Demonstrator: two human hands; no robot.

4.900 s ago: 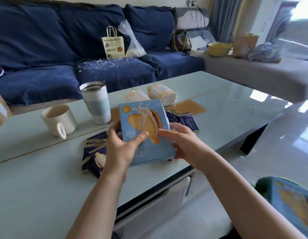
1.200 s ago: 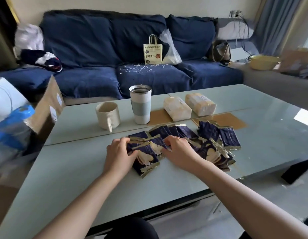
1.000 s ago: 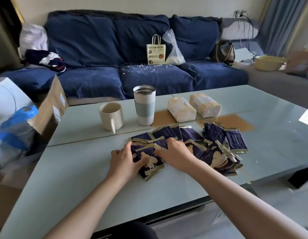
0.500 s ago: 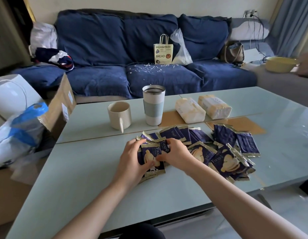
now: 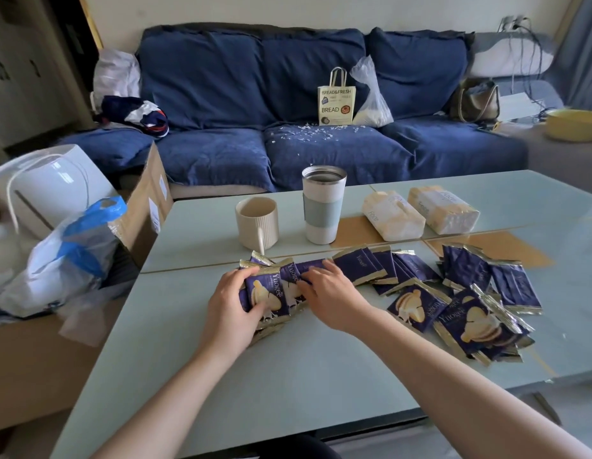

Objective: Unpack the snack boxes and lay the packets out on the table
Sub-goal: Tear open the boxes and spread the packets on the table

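Several dark blue snack packets with gold edges lie across the pale green table point(image 5: 288, 376). A small stack of packets point(image 5: 266, 294) sits at the left end of the spread, and my left hand point(image 5: 233, 308) grips its left side with the thumb over the top packet. My right hand point(image 5: 331, 293) presses on packets just right of that stack, fingers curled over them. More packets fan out in the middle point(image 5: 370, 266) and pile up at the right point(image 5: 470, 316). No snack box is in view.
A ribbed cream mug point(image 5: 256, 223) and a white tumbler point(image 5: 323, 205) stand behind the packets. Two wrapped tissue packs point(image 5: 420, 210) lie at the back right. A cardboard box point(image 5: 145, 207) and plastic bags point(image 5: 66, 260) crowd the table's left side. A blue sofa point(image 5: 288, 94) runs behind.
The light blue snack box I held earlier is gone from view. Both hands have drawn the left packets together into a tighter stack, and the view has shifted slightly.
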